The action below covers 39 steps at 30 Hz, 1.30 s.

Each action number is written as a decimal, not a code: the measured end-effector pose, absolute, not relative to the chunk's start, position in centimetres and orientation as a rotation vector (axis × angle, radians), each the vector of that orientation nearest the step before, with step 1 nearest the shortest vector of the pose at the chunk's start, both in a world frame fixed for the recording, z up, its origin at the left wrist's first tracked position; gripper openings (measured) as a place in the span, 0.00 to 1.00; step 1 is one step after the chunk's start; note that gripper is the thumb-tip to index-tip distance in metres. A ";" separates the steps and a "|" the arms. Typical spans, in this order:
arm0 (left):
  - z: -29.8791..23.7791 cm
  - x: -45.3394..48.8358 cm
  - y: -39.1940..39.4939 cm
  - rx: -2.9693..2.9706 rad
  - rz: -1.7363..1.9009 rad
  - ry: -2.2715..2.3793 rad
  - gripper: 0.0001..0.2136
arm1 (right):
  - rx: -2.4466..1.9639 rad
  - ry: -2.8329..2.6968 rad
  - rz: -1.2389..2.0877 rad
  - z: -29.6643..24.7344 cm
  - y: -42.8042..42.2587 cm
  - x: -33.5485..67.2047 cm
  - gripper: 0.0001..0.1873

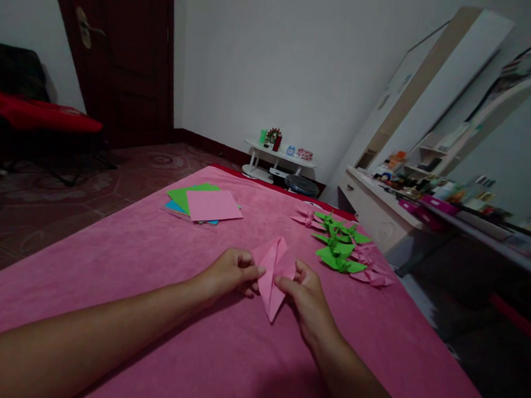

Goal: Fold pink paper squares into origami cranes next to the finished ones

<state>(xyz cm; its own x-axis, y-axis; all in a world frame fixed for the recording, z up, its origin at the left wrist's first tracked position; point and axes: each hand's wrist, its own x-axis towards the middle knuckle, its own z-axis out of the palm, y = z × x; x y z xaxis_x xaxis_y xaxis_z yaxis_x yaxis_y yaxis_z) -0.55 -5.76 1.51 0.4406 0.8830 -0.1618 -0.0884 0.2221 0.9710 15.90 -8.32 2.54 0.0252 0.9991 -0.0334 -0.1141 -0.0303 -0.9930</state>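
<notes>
Between my two hands is a partly folded sheet of pink origami paper [271, 291], its lower end narrowing to a point and its upper flaps spread. My left hand [236, 271] pinches its left edge, thumb on top. From the right, my right hand [306, 294] grips the other edge, with the thumb pressed near the centre fold. Ahead and to the left lies a stack of square paper [214, 205], pink on top with green and blue beneath. Several folded green paper cranes [341, 257] and pink paper cranes [309, 218] sit to the right.
The pink cloth surface [146, 312] spreads under everything. Beyond its far edge stands a small white shelf [280, 153] with ornaments. A dresser [379, 211] crowded with bottles is at the right. A red-covered chair [37, 112] and a dark door [120, 53] are at the left.
</notes>
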 end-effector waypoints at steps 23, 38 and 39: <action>0.6 -0.3 -6.5 1.445 0.768 0.762 0.18 | -1.261 -1.245 1.050 0.8 -8.4 16.1 0.23; 0.6 0.0 -6.7 1.252 0.822 0.734 0.13 | -1.292 -1.247 1.005 0.9 -8.9 15.6 0.24; 0.6 -0.1 -6.7 1.245 0.812 0.721 0.13 | -1.290 -1.246 1.007 1.0 -8.9 15.6 0.24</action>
<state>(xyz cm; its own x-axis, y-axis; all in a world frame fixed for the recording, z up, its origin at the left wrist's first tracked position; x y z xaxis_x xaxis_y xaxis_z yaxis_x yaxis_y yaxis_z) -0.07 -6.73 0.63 0.5332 0.8453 -0.0341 -0.1343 0.1244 0.9831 15.59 -8.92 0.99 0.1097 0.9903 0.0850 0.1243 0.0712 -0.9897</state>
